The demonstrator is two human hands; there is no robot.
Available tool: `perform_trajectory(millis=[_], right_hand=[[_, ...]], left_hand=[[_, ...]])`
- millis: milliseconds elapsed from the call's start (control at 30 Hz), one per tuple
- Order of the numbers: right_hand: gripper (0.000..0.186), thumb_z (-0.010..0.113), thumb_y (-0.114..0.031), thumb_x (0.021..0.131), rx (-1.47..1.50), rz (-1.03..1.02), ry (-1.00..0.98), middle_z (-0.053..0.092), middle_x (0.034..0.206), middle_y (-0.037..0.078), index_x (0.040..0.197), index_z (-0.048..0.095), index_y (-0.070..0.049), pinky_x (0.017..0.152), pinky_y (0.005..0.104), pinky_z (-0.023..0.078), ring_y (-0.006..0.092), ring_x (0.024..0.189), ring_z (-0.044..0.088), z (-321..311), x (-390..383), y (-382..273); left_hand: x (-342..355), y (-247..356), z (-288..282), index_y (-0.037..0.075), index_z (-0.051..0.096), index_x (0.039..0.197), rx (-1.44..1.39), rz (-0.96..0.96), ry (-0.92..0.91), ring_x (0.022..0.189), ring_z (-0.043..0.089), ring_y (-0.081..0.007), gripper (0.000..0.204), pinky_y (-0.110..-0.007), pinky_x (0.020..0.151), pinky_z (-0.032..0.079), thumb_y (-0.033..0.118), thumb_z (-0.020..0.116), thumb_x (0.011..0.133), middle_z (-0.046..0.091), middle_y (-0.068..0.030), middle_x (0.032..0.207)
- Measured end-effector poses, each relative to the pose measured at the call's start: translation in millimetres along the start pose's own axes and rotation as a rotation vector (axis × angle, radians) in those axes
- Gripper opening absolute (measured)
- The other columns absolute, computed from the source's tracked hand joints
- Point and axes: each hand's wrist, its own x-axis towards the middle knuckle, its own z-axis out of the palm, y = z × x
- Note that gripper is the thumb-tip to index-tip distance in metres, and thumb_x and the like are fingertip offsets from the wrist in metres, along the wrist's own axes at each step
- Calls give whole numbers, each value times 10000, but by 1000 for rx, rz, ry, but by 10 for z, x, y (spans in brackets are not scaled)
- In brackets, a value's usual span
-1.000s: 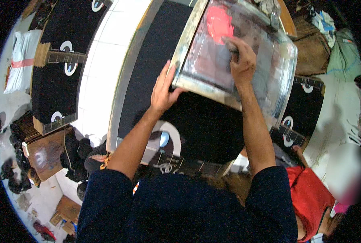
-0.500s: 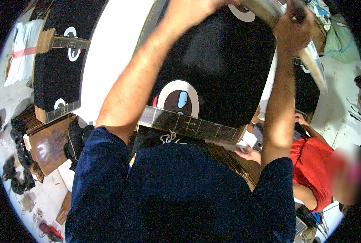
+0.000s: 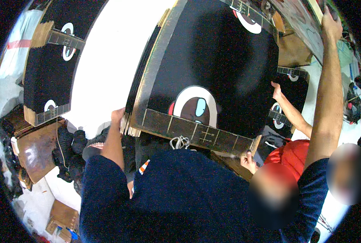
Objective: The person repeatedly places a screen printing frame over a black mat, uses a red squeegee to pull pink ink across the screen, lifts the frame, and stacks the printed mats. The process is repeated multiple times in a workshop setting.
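Note:
In front of me lies a stack of large black sheets (image 3: 212, 69), printed with white-rimmed cartoon eyes and a dark ruled strip along the near edge. My left hand (image 3: 117, 115) is at the stack's near left corner, beside the uneven sheet edges; its fingers are too unclear to read. At the upper right, my outstretched right hand (image 3: 333, 26) grips the pale edge of a tilted framed panel (image 3: 299, 26). A co-worker's hand (image 3: 276, 91) touches or nearly touches the stack's right edge. Another co-worker's hand (image 3: 249, 163) is at its near right corner.
More printed black sheets (image 3: 49, 67) are piled at the left, past a white surface (image 3: 101, 52). Another printed black pile (image 3: 287, 97) stands at the right. A co-worker in red (image 3: 285, 158) is close on my right. A brown board (image 3: 37, 154) lies at the lower left.
My left hand has come back from the far edge to the near left corner. My right hand has moved outward to the right with the framed panel. A co-worker's hand has reached toward the stack.

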Motion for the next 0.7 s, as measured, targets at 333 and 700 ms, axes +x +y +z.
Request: perform_trajectory(millis=[333, 700], right_hand=[[853, 698, -777, 765, -138, 40, -32, 724, 1277, 133, 1308, 721, -120, 1038, 413, 457, 308, 1174, 653, 560, 1396, 967], [1007, 698, -804, 729, -132, -134, 96, 656, 1387, 184, 1375, 649, -33, 1120, 416, 415, 325, 1288, 604, 669, 1689, 1212]], left_hand=[[-587, 143, 145, 58, 753, 1227, -193, 385, 428, 1013, 714, -350, 310, -420, 945, 545, 208, 715, 958, 747, -214, 1079], [-850, -194, -5, 78, 760, 1173, -98, -75, 434, 952, 723, -416, 280, -477, 857, 573, 176, 678, 923, 744, -240, 1034]])
